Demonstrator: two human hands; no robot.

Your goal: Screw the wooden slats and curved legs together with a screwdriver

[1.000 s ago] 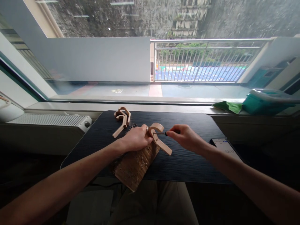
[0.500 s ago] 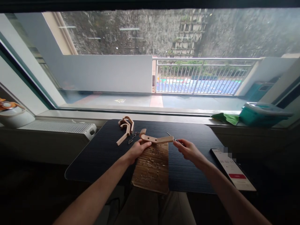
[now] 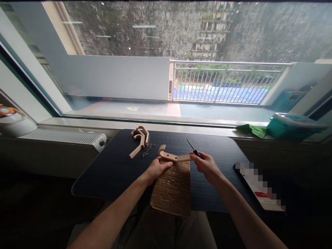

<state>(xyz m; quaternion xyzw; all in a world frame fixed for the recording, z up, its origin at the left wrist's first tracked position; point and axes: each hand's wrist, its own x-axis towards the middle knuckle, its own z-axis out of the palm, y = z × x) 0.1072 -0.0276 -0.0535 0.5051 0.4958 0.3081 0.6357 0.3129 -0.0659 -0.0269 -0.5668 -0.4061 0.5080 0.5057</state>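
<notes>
On the black table [image 3: 220, 147], screws [image 3: 148, 149] lie beyond the left hand [image 3: 156, 168].

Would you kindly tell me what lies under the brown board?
The black table shows beside the brown board, and trousers show past its near edge; whatever lies directly underneath is covered.

Screwdriver [image 3: 195, 152] swung upward (tip now free), wooden hook [image 3: 172, 157] and brown board [image 3: 171, 188] turned
</notes>
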